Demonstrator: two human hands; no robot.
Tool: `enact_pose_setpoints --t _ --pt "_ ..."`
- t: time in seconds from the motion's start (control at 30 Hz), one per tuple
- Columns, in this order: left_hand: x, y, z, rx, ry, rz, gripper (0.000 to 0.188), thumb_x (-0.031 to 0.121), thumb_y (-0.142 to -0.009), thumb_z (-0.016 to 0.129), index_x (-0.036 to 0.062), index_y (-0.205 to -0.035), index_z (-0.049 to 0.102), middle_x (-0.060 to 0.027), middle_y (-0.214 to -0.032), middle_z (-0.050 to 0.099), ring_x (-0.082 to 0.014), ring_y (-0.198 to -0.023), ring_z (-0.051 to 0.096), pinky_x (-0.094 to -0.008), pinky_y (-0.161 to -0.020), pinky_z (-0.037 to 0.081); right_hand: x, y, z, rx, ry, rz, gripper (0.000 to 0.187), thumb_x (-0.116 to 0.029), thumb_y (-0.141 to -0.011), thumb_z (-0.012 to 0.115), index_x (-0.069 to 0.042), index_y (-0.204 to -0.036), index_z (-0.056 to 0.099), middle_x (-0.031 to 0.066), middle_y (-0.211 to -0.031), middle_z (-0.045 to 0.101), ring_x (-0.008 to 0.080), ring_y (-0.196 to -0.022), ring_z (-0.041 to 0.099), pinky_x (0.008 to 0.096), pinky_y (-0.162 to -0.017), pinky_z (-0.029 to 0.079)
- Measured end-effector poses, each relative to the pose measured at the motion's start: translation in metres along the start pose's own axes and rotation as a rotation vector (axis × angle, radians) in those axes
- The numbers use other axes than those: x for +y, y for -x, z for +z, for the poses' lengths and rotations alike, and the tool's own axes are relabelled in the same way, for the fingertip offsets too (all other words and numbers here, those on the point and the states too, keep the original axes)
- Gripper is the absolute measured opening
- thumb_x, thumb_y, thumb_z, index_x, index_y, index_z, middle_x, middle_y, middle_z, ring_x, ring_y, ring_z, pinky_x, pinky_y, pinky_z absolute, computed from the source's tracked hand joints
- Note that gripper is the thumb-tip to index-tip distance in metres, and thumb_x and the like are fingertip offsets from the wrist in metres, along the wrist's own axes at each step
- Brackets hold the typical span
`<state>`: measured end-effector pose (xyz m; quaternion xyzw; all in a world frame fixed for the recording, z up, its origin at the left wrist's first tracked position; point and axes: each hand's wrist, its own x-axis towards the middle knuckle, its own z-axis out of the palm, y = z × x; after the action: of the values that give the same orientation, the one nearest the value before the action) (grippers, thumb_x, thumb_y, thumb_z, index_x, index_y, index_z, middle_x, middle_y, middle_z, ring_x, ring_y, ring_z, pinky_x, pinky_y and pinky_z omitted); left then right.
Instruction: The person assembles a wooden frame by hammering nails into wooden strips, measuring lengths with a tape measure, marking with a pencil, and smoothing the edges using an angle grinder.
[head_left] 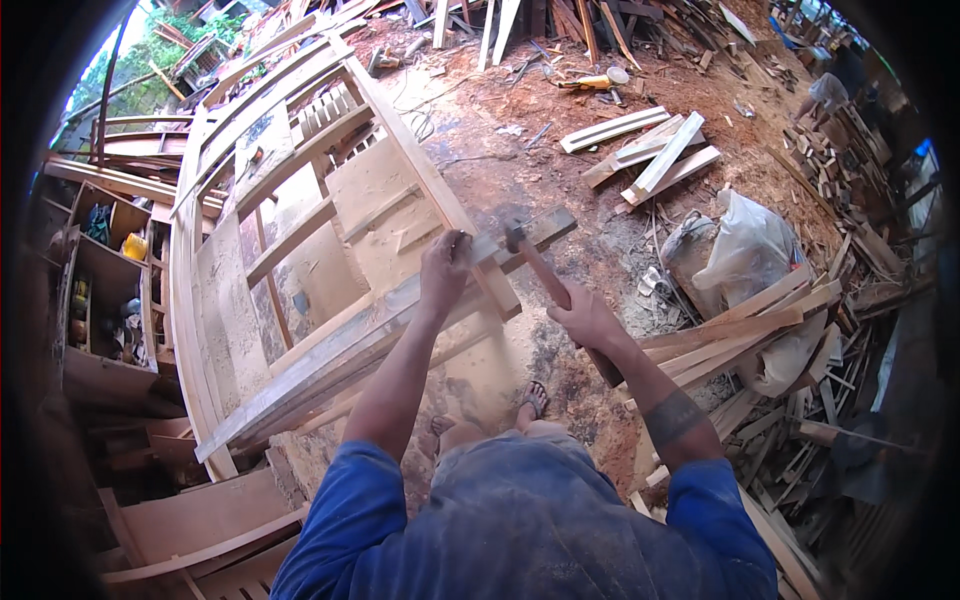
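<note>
Dirt ground (480, 110), sawdust-strewn, scrap timber about; wooden frame (400, 145) lying at left. Right hand (590, 318): fingers clamped round a hammer (540, 272), its head near the frame's closest corner. Left hand (445, 265) at that corner, fingers curled together (cannot tell on what). Open shelving (110, 378), far left: yellow item (134, 246) inside, others unclear.

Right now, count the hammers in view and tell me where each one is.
1: a hammer, gripped in the right hand, with its head just right of the left hand. Others could be hidden among the scrap wood.
</note>
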<state>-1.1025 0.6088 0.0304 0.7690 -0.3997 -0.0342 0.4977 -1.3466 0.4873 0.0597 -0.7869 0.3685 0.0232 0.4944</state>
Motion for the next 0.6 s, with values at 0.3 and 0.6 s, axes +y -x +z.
enact_pose_setpoints --t 0.3,0.6 --pt "0.007 0.017 -0.007 0.039 0.076 0.051 0.014 0.008 -0.088 0.067 0.0013 -0.099 0.073 -0.0169 -0.093 0.072 -0.0336 -0.088 0.066 -0.0372 -0.080 0.051 -0.013 0.041 -0.006 -0.054 -0.003 0.042 0.047 -0.028 -0.086 0.066 0.002 -0.122 0.061 0.0233 -0.093 0.069 0.0380 -0.087 0.069 0.0439 -0.080 0.053" --pt "0.008 0.016 -0.004 0.011 -0.092 0.117 0.017 0.007 -0.084 0.068 0.0068 -0.099 0.075 -0.0113 -0.089 0.072 -0.0303 -0.086 0.064 -0.0384 -0.080 0.051 -0.106 0.084 -0.061 0.204 0.078 -0.350 0.029 -0.024 -0.095 0.065 0.002 -0.108 0.058 0.0153 -0.071 0.061 0.0237 -0.063 0.062 0.0395 -0.059 0.048"
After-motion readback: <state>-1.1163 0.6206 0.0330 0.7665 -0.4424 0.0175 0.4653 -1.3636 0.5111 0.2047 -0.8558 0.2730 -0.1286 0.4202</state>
